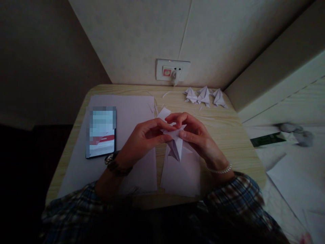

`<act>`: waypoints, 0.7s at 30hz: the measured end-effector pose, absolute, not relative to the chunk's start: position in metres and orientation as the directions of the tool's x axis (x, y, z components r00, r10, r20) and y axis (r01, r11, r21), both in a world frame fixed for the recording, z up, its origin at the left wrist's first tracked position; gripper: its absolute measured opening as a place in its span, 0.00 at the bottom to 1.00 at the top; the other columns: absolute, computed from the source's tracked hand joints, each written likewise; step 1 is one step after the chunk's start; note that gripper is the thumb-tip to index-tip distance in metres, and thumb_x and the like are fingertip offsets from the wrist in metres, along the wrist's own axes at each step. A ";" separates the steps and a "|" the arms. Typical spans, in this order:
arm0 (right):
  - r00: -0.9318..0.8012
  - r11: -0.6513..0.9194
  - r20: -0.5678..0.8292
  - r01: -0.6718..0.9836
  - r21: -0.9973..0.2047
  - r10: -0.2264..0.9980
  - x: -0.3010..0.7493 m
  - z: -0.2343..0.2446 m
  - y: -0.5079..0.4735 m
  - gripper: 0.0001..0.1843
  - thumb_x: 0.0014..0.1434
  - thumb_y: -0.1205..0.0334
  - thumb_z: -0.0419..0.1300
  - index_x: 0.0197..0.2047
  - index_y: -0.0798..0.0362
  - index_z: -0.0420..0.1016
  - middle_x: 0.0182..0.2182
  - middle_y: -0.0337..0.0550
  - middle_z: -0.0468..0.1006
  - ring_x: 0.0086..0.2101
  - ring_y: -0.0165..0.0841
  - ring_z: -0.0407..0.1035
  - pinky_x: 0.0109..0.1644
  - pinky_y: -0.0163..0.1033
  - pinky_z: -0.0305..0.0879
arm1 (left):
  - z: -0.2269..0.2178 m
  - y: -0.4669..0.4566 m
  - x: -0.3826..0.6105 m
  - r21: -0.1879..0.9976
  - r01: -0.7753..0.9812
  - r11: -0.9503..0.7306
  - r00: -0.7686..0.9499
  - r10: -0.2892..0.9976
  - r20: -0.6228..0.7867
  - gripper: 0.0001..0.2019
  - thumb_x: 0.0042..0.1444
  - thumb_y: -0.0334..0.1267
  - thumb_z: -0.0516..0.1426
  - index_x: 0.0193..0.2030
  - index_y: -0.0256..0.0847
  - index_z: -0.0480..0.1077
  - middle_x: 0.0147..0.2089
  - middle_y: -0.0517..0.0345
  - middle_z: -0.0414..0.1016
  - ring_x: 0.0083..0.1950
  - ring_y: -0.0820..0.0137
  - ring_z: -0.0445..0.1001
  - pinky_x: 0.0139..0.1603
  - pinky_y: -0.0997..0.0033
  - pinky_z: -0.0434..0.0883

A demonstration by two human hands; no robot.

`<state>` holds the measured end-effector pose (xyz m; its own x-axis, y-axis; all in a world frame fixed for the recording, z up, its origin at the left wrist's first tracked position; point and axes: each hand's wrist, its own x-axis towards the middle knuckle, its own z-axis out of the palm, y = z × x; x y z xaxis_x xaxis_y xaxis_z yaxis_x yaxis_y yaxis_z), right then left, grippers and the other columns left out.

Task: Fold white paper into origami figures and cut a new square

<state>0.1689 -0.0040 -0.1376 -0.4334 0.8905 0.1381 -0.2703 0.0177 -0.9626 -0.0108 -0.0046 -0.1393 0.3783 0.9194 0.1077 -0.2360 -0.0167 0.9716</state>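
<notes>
A white folded paper figure (177,144) with pointed flaps is held up between both hands, over the table's middle. My left hand (149,134) pinches its left side between thumb and fingers. From the right, my right hand (194,132) grips the upper right edge, thumb in front and fingers curled behind. Below the figure lies a small stack of white paper (181,178). Part of another white paper piece (164,113) shows just behind the left fingers. The figure's back is hidden by the fingers.
A lit phone (101,132) lies on large white sheets (137,108) at the left. Several folded paper figures (203,96) stand at the table's (223,135) back right, near thin paper scraps. A wall socket (172,70) with a plug is behind. More paper (297,183) lies at the far right.
</notes>
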 end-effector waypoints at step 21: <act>-0.244 -0.052 -0.044 -0.027 -0.998 0.969 0.165 -0.138 0.002 0.16 0.49 0.51 0.69 0.26 0.52 0.69 0.23 0.32 0.67 0.23 0.24 0.57 0.25 0.32 0.51 | -0.145 -0.005 -0.008 0.997 -0.055 -0.049 0.165 0.985 0.058 0.08 0.48 0.36 0.67 0.31 0.41 0.71 0.34 0.61 0.78 0.38 0.70 0.78 0.42 0.72 0.74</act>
